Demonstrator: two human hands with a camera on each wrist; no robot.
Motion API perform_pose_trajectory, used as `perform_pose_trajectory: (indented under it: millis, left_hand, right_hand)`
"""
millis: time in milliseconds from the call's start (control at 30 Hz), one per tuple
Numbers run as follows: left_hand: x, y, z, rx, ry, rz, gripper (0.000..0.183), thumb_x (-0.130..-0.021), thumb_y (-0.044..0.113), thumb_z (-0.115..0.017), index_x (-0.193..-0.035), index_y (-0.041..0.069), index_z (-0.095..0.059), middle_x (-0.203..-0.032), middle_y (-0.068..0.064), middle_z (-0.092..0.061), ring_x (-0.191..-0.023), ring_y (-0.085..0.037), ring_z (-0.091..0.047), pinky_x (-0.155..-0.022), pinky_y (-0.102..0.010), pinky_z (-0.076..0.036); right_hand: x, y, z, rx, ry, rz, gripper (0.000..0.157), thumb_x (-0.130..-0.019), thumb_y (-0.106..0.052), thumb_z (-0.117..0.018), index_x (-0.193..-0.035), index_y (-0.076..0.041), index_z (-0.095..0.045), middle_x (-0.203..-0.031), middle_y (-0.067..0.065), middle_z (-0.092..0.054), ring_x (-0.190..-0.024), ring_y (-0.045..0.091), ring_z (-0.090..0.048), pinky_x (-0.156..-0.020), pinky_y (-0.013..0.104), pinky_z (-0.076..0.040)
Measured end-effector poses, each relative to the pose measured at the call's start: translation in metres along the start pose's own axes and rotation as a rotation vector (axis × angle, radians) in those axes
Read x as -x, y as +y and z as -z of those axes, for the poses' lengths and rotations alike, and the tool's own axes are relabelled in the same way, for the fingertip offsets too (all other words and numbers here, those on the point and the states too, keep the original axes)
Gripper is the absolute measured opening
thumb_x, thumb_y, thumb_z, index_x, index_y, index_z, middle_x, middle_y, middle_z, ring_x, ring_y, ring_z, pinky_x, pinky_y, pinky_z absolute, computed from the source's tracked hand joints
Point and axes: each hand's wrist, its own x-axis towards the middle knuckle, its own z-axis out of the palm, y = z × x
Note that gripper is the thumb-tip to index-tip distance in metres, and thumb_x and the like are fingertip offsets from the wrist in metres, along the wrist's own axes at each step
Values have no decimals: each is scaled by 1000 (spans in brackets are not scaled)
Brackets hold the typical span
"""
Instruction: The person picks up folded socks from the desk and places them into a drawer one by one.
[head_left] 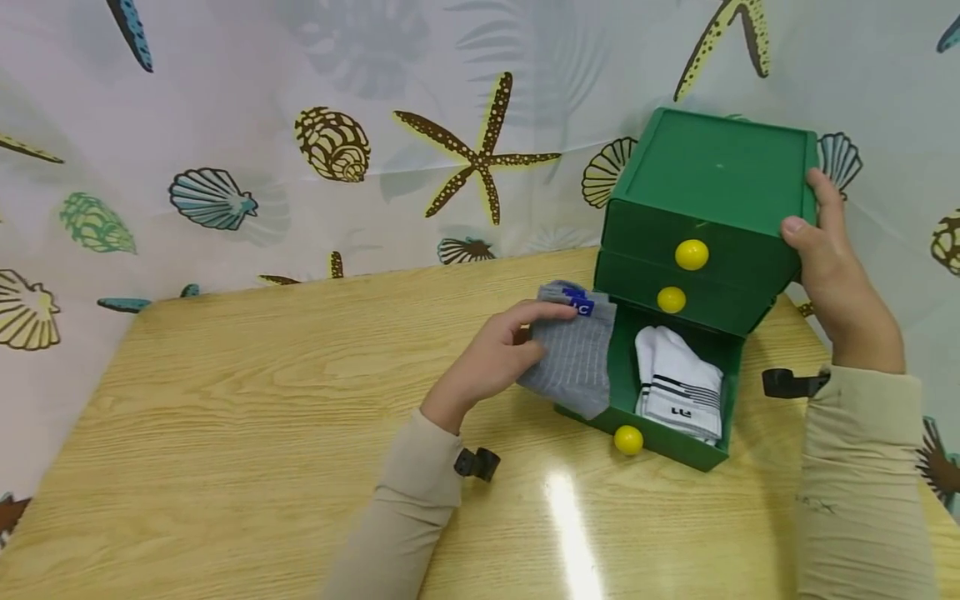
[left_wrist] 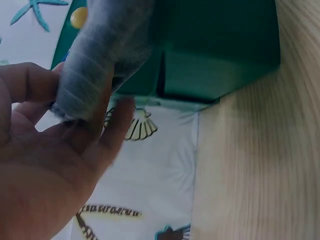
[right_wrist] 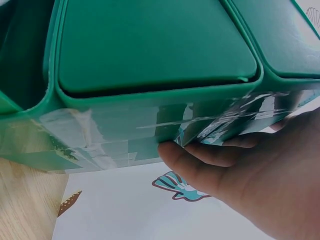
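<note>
My left hand (head_left: pixel 495 350) pinches a folded pair of grey ribbed socks (head_left: pixel 576 362) with a blue label near the cuff. The socks hang over the left side of the pulled-out bottom drawer (head_left: pixel 671 450). Folded white socks (head_left: pixel 682 383) with black stripes lie in that drawer's right part. In the left wrist view, thumb and fingers hold the grey bundle (left_wrist: pixel 95 65) beside the green wall. My right hand (head_left: pixel 843 267) rests on the right side of the green drawer unit (head_left: pixel 720 167), its thumb and a finger at the top edge. Extended fingers touch the taped side in the right wrist view.
Two upper drawers with yellow knobs (head_left: pixel 692 254) are closed. The unit stands at the back right of a wooden table (head_left: pixel 300 400). Behind it hangs a curtain (head_left: pixel 420 75) printed with shells and starfish. Clear tape (right_wrist: pixel 100 135) covers part of the unit's side.
</note>
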Motion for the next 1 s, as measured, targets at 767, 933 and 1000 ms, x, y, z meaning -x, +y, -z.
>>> perform_pose_trajectory:
  millis: [767, 933, 1000]
  left_hand:
    - [-36, 5, -70, -629, -245, 157, 57, -96, -7, -40, -147, 16, -52, -150, -9, -47, -141, -21, -39, -118, -59, -12]
    - [-33, 12, -70, -813, -153, 108, 56, -95, -3, -47, -143, 24, -56, -151, -12, -42, -140, -26, -39, -115, -62, -18]
    - [-32, 15, -66, -866, -83, 83, 53, -95, -2, -50, -142, 23, -57, -152, -14, -40, -140, -29, -38, -114, -60, -21]
  right_hand:
    - [1, -1, 2, -8, 1, 5, 81, -98, -44, -51, -160, -40, 0, -165, 3, 7, -145, 30, -10, -118, 45, -9]
    - [2, 0, 3, -36, -3, 8, 82, -98, -42, -53, -160, -40, 0, -164, 5, 5, -145, 31, -13, -118, 44, -10]
    - [1, 0, 3, -44, -3, 17, 82, -97, -42, -54, -160, -39, -1, -164, 4, 5, -145, 31, -13, -118, 44, -9]
